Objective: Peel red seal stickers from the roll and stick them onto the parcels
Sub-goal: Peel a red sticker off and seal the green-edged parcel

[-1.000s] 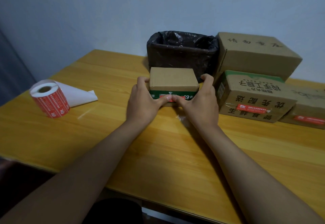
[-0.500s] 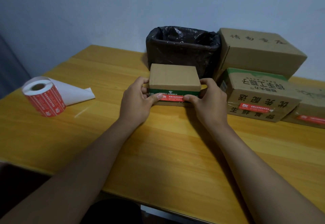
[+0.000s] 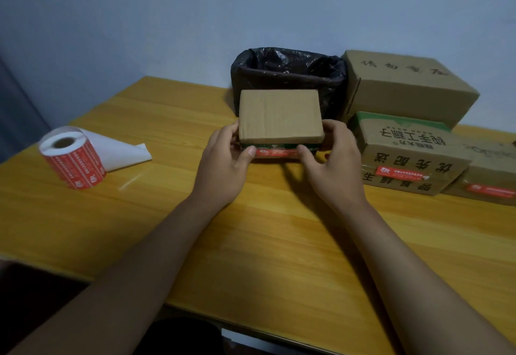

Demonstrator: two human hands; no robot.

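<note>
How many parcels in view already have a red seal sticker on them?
3: the small parcel held in both hands, the green-trimmed box to its right, and the box at the right edge. Others may be hidden.

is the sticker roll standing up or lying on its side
Standing on end, leaning slightly: the sticker roll shows its hollow core opening facing up, and its white backing strip trails loose onto the table.

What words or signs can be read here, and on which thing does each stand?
"优先配送", upside down: side of green-edged box.
Other print on that box, large box, red sticker on held parcel, sticker roll: too blurred to read.
</note>
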